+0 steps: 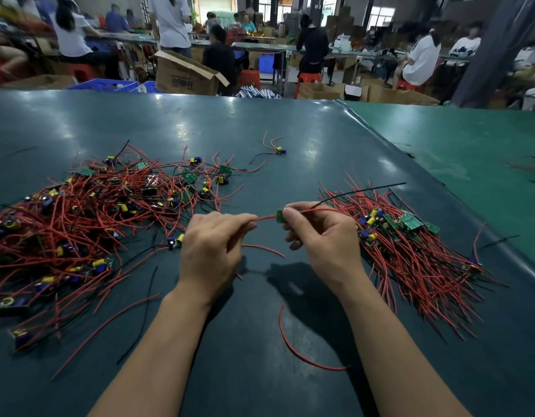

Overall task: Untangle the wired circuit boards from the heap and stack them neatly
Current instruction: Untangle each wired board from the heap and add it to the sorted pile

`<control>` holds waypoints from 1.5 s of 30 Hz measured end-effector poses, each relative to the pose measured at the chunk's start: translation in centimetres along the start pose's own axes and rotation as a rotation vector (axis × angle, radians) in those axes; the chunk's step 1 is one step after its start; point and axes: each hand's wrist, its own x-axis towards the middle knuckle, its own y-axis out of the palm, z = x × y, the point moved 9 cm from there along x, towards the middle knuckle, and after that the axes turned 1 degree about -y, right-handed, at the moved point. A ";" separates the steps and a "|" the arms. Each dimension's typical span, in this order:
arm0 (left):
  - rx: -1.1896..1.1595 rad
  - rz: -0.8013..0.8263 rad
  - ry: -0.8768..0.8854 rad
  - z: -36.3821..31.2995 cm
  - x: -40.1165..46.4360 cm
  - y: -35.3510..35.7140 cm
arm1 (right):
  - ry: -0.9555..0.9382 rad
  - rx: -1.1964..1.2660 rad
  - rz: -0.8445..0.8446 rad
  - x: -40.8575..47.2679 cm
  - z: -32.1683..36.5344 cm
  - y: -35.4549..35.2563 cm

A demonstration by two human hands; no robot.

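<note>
A tangled heap of wired circuit boards with red and black wires lies on the left of the dark green table. On the right lies a neater stack of boards, its wires fanned toward me. Between them, above the table, my right hand pinches a small green circuit board. Red wires run left from the board, and my left hand pinches them. A black wire rises from the board over the stack. More red wire hangs below my hands.
One separate board with wires lies alone further back. Another loose board sits just left of my left hand. The table's right edge slopes off beside a lighter green surface. Behind the table are cardboard boxes, blue crates and seated people.
</note>
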 end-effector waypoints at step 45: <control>0.516 0.120 -0.756 7.2 -2.9 -2.8 | 0.598 0.250 -0.568 -0.9 -7.3 -6.5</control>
